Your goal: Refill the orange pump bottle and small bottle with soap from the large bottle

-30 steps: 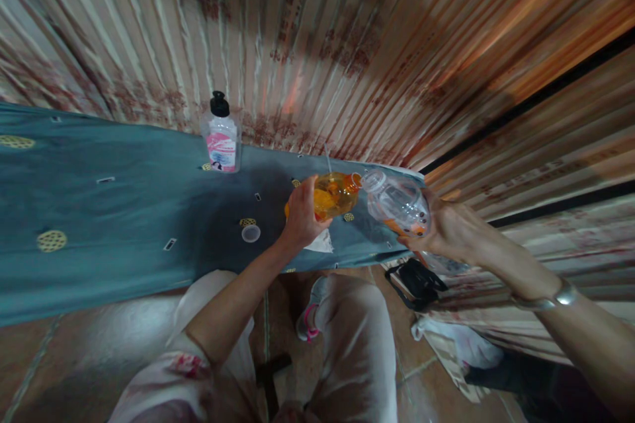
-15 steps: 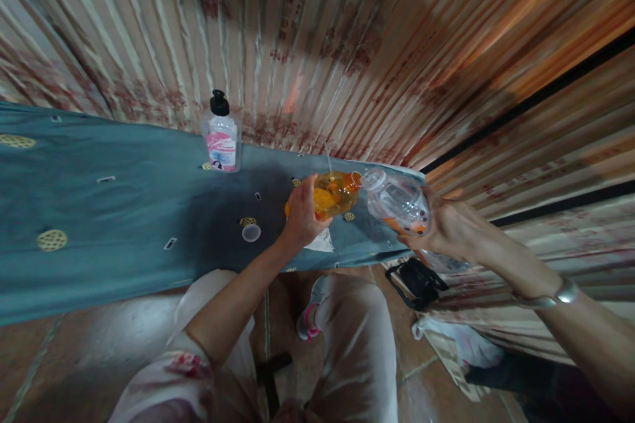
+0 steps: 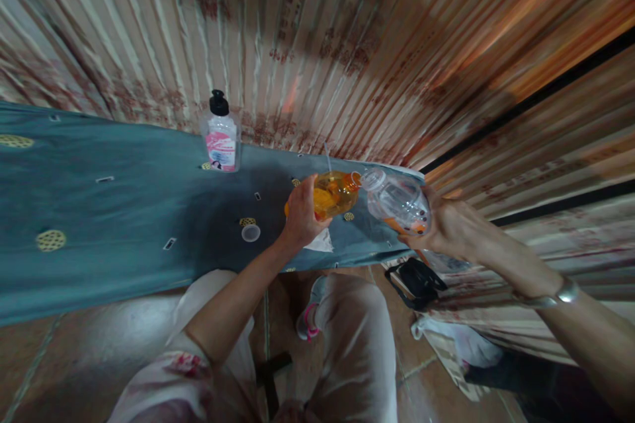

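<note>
My left hand (image 3: 303, 215) is wrapped round a bottle of orange-yellow liquid (image 3: 335, 193), which is tilted with its neck to the right. My right hand (image 3: 441, 225) grips a clear plastic bottle (image 3: 397, 201), also tilted, its open mouth facing left. The two mouths meet or nearly meet; whether they touch I cannot tell. Some orange shows on the lower side of the clear bottle, along with small dark spots. Below the left hand lies a white tissue-like piece (image 3: 321, 241). A small round whitish cap (image 3: 251, 232) rests on the cloth to the left.
A clear pump bottle with a black top and pink label (image 3: 221, 139) stands at the back of the teal-clothed table (image 3: 133, 198). Behind it hangs a pleated curtain (image 3: 278, 33). A thin clear stick (image 3: 328, 156) shows behind the orange bottle. On the floor sits a black bag (image 3: 417, 281).
Almost nothing differs. Both hands keep the two bottles in the same mouth-to-mouth position; the view has shifted very slightly.
</note>
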Demonstrator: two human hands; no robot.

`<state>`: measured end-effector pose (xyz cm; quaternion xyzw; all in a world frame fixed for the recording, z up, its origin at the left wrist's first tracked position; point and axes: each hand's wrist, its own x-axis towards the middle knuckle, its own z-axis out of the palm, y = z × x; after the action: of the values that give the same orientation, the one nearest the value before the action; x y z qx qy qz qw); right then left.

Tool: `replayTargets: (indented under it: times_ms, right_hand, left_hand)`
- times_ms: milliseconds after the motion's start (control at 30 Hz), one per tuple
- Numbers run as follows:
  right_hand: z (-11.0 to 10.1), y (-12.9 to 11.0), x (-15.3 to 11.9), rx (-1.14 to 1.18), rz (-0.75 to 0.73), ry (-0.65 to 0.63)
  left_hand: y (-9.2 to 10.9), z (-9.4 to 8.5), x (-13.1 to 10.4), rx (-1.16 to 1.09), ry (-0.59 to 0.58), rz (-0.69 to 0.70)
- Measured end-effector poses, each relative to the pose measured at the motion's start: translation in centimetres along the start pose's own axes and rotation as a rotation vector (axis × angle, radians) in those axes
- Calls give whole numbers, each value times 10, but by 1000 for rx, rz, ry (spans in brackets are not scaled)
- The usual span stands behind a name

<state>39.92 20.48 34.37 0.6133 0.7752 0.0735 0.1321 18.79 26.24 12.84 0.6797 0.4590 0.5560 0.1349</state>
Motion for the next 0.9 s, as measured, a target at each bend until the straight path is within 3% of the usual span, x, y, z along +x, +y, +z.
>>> replayTargets:
  times_ms: [900]
  right_hand:
    - [-1, 1, -2, 30, 1, -1]
  left_hand:
    - [0, -1, 1, -22, -19, -18]
